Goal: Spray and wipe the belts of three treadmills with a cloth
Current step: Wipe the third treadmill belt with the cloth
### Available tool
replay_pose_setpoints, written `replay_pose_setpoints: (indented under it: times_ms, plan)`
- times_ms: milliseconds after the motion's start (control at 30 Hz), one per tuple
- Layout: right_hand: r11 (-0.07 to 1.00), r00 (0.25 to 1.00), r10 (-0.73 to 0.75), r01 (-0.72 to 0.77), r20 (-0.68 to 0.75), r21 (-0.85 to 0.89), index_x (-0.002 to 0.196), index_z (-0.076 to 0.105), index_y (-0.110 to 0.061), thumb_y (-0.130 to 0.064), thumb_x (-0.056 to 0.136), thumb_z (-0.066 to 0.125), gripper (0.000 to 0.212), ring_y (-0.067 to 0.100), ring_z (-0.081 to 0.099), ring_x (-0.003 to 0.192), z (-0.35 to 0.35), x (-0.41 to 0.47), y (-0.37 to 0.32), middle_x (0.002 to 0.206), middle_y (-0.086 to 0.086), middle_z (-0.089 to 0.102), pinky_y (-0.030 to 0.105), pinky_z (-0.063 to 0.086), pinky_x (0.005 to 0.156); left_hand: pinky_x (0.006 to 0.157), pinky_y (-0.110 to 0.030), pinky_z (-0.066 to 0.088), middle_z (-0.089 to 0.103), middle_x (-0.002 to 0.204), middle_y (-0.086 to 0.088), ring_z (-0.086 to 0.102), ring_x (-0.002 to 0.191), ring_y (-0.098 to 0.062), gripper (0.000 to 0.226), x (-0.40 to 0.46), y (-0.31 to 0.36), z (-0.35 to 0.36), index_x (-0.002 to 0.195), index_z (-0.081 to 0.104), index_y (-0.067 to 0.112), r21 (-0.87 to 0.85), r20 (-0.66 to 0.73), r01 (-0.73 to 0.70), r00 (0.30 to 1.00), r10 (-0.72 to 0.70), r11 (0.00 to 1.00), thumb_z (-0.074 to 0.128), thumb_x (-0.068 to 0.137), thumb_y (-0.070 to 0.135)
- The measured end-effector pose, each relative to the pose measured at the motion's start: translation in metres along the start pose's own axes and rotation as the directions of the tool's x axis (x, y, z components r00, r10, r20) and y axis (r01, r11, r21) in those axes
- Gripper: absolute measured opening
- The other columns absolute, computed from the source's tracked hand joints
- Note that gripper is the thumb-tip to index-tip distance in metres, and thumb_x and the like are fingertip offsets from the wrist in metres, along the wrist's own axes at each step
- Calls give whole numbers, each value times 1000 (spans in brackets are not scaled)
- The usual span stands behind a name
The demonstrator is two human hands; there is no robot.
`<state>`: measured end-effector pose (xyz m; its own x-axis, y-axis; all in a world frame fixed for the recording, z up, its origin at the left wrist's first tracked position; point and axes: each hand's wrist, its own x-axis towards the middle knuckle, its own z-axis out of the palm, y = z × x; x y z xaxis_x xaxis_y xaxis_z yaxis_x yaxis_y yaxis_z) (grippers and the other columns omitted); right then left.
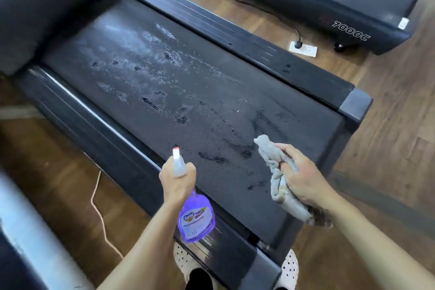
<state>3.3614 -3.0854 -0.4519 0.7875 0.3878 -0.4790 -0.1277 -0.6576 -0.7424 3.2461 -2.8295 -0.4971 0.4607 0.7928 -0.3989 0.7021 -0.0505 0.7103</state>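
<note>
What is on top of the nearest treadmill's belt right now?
Wet spray patches and dark droplets lie across the belt. The cloth and spray bottle hide its near edge.

My arms are bare from the wrists up to where they leave the view, no sleeves, watch, rings or gloves on my left hand (177,180) or my right hand (303,178). Down by the near end of the treadmill (237,263), I wear pale slippers (290,268) dotted with small dark holes, over black socks (199,278)
</note>
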Motion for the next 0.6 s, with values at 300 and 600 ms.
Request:
replay_pose_setpoints:
  times_ms: [300,600]
  plan:
    - [986,993,-93,103,-79,127,125,60,-34,8,99,43,52,1,66,84,34,0,-86,116,5,66,6,44,77,66,-17,41,63,85,2,58,76,-12,22,43,21,-100,86,60,18,-92,-111,-283,956,273,955,49,67,17]
    - [952,955,-275,287,-107,108,129,55,-50,-8,96,45,55,19,68,104,51,10,-155,121,-2,64,50,52,101,75,-38,49,63,88,0,60,82,-23,21,59,64,-171,86,61,19,-65,-219,-503,850,480,862,52,70,10]
